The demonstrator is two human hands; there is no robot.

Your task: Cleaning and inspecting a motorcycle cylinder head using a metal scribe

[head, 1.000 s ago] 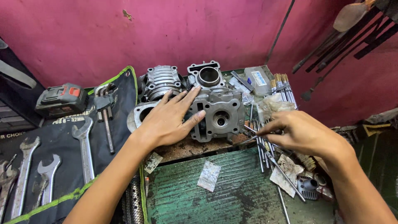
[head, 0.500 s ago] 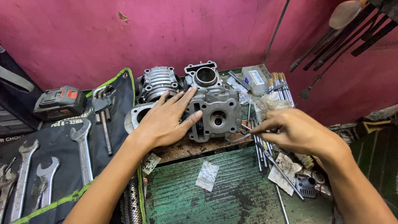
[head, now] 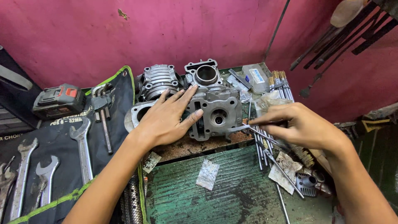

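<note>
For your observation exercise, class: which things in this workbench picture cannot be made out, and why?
- Cylinder head, head view: left part hidden under the left hand.
- Thin metal tool: rear end hidden inside the right hand.
- Wrenches: lower ends cut off by the bottom edge.
- Small box: print too small.

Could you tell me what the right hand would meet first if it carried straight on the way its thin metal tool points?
Probably the grey engine head: the right hand aims its thin metal tool leftwards at the head's lower right corner, tip almost there. Depth is unclear.
</note>
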